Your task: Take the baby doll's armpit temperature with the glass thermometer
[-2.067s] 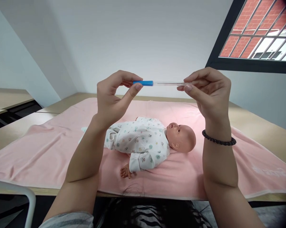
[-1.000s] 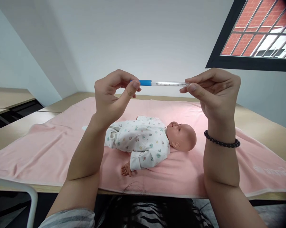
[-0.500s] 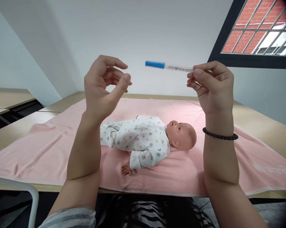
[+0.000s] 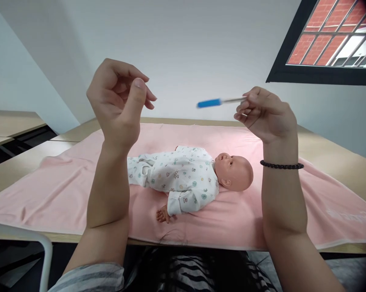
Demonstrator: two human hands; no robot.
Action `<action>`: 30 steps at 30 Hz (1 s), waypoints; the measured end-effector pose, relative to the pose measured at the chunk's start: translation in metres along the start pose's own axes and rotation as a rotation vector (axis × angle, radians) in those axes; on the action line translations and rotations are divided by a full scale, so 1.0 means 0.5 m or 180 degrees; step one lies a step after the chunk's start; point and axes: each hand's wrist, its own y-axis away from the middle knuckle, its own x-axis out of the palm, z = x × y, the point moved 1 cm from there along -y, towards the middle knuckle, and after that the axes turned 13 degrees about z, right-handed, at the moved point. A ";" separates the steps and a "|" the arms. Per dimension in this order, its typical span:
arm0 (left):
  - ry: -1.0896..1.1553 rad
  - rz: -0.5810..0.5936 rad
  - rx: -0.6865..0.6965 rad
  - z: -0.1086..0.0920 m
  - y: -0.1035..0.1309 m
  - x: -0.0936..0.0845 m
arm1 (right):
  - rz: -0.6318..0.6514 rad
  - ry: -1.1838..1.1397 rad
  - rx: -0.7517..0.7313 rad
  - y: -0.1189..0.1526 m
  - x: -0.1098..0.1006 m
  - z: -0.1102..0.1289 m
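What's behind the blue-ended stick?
The pale wall shows behind the blue-ended stick. Whatever lies behind its gripped end can't be seen; the right hand covers that.

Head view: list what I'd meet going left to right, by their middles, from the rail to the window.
White bent rail → left hand → blue-ended thermometer → right hand → barred window.

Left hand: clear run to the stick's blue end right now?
Likely yes: the left hand looks empty, with only open air visible between it and the blue end. The right hand pinches the other end of the stick, leaving the blue one exposed.
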 end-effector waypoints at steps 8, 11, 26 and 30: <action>-0.0012 0.0021 -0.0039 -0.015 -0.006 0.007 | -0.0130 0.0797 0.0107 0.005 -0.016 0.001; -0.0104 0.0051 -0.0053 -0.019 -0.007 0.007 | 0.0005 -0.0159 -0.0294 0.004 -0.025 -0.001; -0.0135 0.0143 -0.0228 -0.020 -0.002 0.015 | -0.0153 0.0174 -0.0224 -0.009 -0.014 -0.014; -0.0061 0.0294 -0.0332 -0.009 0.008 0.012 | -0.0029 0.0046 -0.0448 -0.006 0.006 -0.009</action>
